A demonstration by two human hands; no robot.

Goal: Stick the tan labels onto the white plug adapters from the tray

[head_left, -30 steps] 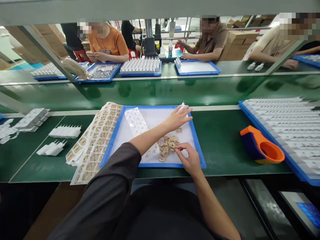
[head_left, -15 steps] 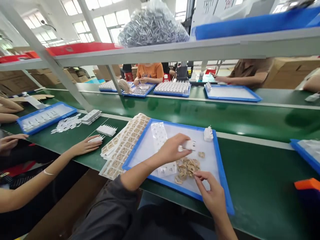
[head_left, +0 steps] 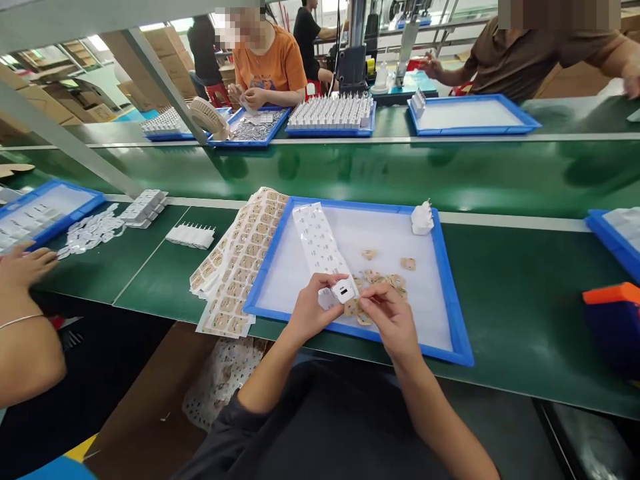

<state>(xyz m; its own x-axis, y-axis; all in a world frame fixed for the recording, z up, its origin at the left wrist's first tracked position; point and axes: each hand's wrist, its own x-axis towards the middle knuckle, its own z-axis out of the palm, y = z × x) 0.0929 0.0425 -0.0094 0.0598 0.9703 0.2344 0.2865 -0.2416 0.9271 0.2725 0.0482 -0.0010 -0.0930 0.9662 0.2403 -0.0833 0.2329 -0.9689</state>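
My left hand (head_left: 313,307) is closed around a white plug-in charger (head_left: 343,290), its face with a dark port slot turned up towards me. Close against the charger's right side is my right hand (head_left: 393,320), thumb and forefinger pinched; whatever is between those fingertips is too small to make out. Both hands are over the blue-rimmed tray (head_left: 453,313). Beneath them lies a heap of tan flat pieces (head_left: 387,279), partly hidden by my right hand. A white strip with small printed marks (head_left: 320,240) runs under my left hand. White chargers (head_left: 423,219) stand in the tray's far right corner.
Sheets of tan pieces (head_left: 250,257) lie left of the tray. Further left are a row of white chargers (head_left: 191,235), loose white pieces (head_left: 95,230) and a co-worker's hand (head_left: 23,270). An orange-and-dark object (head_left: 613,320) is at right. Other people sit across the green bench.
My view has tipped downward. My left hand has turned the charger from prongs sideways to port face up. My right hand has risen from the heap to it. The co-worker's hand has moved left.
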